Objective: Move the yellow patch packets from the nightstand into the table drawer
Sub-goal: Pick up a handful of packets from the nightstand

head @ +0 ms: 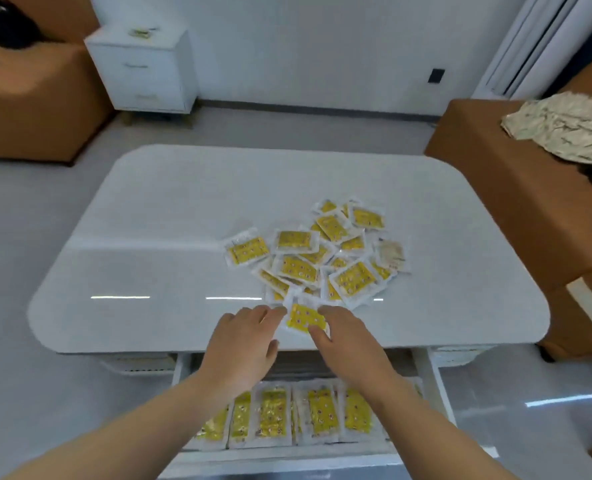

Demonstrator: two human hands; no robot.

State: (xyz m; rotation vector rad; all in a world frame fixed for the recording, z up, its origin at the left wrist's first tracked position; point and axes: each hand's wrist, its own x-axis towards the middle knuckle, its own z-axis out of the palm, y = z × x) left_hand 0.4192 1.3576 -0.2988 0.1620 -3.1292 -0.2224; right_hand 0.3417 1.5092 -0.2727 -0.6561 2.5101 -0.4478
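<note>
A loose heap of yellow patch packets (319,254) lies on the white table (170,237), right of centre. One packet (303,318) sits at the heap's near edge, close to the table's front. My right hand (346,344) pinches this packet between thumb and fingers. My left hand (244,344) hovers just left of it, fingers spread, holding nothing. Below the table's front edge the drawer (436,386) stands pulled out, with a row of several yellow packets (287,414) laid side by side inside. The white nightstand (142,67) stands far back left with a small item (140,32) on top.
Brown upholstered seats flank the table: one at the far left (35,109), one at the right (516,188) carrying a crumpled patterned cloth (564,126). Grey floor surrounds the table. A white wall with a dark socket (436,76) lies behind.
</note>
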